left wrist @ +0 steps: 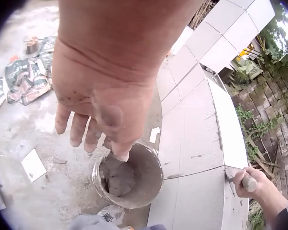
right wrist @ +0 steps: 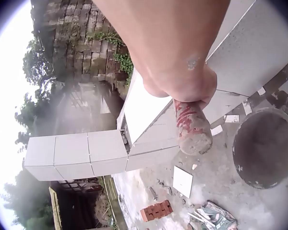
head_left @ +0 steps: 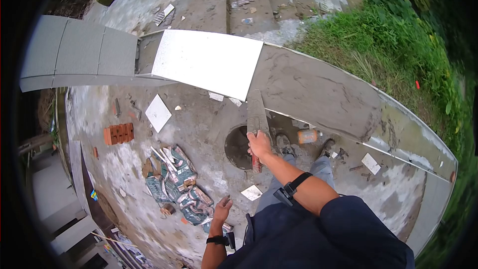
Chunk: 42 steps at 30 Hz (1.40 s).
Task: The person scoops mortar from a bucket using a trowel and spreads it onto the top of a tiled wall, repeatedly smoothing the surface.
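Note:
My right hand (head_left: 260,144) grips the worn red handle (right wrist: 192,127) of a trowel, its long grey blade (head_left: 257,112) pointing away from me at the wall's near edge. Just left of the blade, a large white tile (head_left: 206,62) lies on top of the low wall. Grey mortar (head_left: 313,87) covers the wall top to the right of this tile. Below the trowel stands a round bucket (head_left: 230,144) with grey mortar (left wrist: 119,177) inside. My left hand (left wrist: 105,110) hangs with relaxed fingers and holds nothing; in the left wrist view it overlaps the bucket's rim.
Crumpled green bags (head_left: 172,182) lie on the floor at left, near a stack of red bricks (head_left: 119,133). Loose tile pieces (head_left: 158,113) are scattered about. An orange-labelled container (head_left: 307,136) stands by my feet. Grass (head_left: 368,40) grows beyond the wall.

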Motion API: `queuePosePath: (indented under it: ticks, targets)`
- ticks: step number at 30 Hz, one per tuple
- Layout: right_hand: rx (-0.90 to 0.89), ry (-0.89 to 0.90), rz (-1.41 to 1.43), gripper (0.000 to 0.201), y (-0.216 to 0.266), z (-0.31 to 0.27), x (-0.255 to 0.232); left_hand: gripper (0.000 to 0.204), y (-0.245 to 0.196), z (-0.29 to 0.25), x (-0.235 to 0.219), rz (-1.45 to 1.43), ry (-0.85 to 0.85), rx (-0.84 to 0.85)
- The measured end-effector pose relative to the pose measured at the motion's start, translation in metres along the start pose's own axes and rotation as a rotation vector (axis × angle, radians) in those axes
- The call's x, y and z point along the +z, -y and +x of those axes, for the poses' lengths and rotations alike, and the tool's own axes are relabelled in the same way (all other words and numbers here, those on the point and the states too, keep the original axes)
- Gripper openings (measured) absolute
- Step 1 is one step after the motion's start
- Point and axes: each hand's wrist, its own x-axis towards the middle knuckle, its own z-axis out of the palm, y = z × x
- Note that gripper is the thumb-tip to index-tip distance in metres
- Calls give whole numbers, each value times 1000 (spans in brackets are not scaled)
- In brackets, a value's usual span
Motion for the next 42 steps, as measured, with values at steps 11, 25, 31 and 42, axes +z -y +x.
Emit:
queuePosePath:
  ticks: [11, 25, 31, 42]
  targets:
    - [-221, -14, -546, 54, -14, 0, -74, 54, -37, 9, 7, 24, 12, 113]
    - [-296, 116, -923, 53, 23, 32, -133, 52, -2, 3, 10, 34, -15, 46]
    - [-398, -16, -856, 52, 19, 45, -151, 56, -15, 8, -1, 31, 7, 72]
    - [-308, -249, -753, 51, 12, 49, -212, 54, -32, 11, -6, 111, 2, 35]
